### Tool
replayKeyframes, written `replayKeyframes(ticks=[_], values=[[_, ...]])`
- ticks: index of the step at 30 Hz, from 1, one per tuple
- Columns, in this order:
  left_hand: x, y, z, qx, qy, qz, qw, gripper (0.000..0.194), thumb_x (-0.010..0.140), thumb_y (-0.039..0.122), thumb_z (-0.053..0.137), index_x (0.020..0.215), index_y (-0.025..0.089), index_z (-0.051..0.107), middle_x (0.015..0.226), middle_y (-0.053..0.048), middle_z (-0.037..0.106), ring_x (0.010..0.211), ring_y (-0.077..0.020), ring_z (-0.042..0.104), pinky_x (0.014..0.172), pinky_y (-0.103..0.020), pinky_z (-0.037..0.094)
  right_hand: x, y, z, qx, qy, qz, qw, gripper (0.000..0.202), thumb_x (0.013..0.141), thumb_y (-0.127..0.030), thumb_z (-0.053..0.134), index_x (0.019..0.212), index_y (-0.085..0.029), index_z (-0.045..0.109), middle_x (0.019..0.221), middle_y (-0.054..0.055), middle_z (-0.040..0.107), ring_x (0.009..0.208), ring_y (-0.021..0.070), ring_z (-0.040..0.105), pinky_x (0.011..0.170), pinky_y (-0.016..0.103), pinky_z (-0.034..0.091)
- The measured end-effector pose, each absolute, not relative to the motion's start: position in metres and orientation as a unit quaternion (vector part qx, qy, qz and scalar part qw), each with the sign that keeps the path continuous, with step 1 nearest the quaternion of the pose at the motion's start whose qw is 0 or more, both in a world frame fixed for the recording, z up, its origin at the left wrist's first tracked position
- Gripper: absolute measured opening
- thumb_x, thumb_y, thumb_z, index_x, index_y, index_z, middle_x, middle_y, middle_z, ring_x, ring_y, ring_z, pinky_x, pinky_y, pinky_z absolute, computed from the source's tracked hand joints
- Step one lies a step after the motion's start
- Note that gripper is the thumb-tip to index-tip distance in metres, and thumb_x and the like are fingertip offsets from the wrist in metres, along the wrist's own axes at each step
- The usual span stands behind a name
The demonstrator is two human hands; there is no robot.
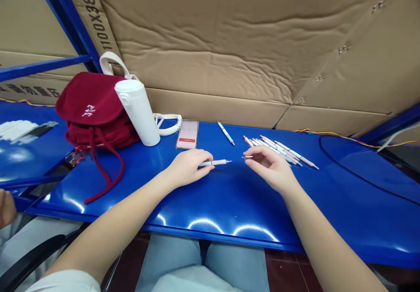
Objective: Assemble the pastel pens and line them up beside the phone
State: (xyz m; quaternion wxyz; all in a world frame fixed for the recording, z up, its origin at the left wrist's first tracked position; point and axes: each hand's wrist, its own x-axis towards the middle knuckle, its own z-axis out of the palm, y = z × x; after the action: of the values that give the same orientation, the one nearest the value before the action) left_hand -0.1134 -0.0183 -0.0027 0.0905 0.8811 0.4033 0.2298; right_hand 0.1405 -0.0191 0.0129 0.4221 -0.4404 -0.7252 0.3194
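Observation:
My left hand (pixel 191 166) is closed around a pale pink and white pen (pixel 218 162), held almost level above the blue table. A thin point sticks out of the pen's right end, towards my other hand. Between thumb and fingertips, my right hand (pixel 269 165) pinches a small shiny piece (pixel 247 157), perhaps a pen tip; its exact kind is too small to tell. A gap separates this piece from the pen. Just behind my right hand lies a loose pile of pastel pens (pixel 288 151). One light green pen (pixel 226 133) rests apart, further back.
A phone (pixel 187 135) lies behind my left hand. Left of it stand a white bottle (pixel 138 112) and a red bag (pixel 95 104) with a dangling strap. A black cable (pixel 357 176) crosses the table's right side. Another person's hand (pixel 6 208) shows at far left.

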Motion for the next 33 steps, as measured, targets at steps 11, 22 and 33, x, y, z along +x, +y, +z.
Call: replayKeyframes(ticks=[11, 22, 33], values=[[-0.108, -0.016, -0.010, 0.910, 0.387, 0.127, 0.073, 0.016, 0.086, 0.031, 0.054, 0.092, 0.019, 0.063, 0.093, -0.004, 0.062, 0.087, -0.0184, 0.054, 0.074, -0.028, 0.042, 0.112, -0.021, -0.006, -0.456, -0.705, 0.402, 0.364, 0.021, 0.076, -0.039, 0.062, 0.084, -0.020, 0.058, 0.079, 0.004, 0.064, 0.070, 0.0164, 0.061, 0.061, 0.030, 0.049], [-0.100, -0.021, -0.011, 0.907, 0.340, 0.237, 0.076, 0.023, 0.092, 0.029, 0.043, 0.094, 0.017, 0.063, 0.091, -0.004, 0.065, 0.085, -0.0169, 0.055, 0.080, -0.031, 0.041, 0.096, -0.027, -0.013, -0.429, -0.794, 0.288, 0.321, 0.010, 0.081, -0.028, 0.055, 0.086, -0.021, 0.061, 0.077, 0.002, 0.066, 0.068, 0.0150, 0.060, 0.064, 0.028, 0.048], [-0.100, -0.020, -0.009, 0.901, 0.355, 0.238, 0.079, 0.023, 0.092, 0.029, 0.045, 0.088, 0.018, 0.064, 0.088, -0.003, 0.066, 0.080, -0.0149, 0.055, 0.076, -0.030, 0.042, 0.128, -0.012, -0.006, -0.448, -0.840, 0.199, 0.232, 0.011, 0.082, -0.025, 0.051, 0.079, -0.020, 0.060, 0.070, 0.002, 0.063, 0.063, 0.0160, 0.057, 0.059, 0.028, 0.044]])
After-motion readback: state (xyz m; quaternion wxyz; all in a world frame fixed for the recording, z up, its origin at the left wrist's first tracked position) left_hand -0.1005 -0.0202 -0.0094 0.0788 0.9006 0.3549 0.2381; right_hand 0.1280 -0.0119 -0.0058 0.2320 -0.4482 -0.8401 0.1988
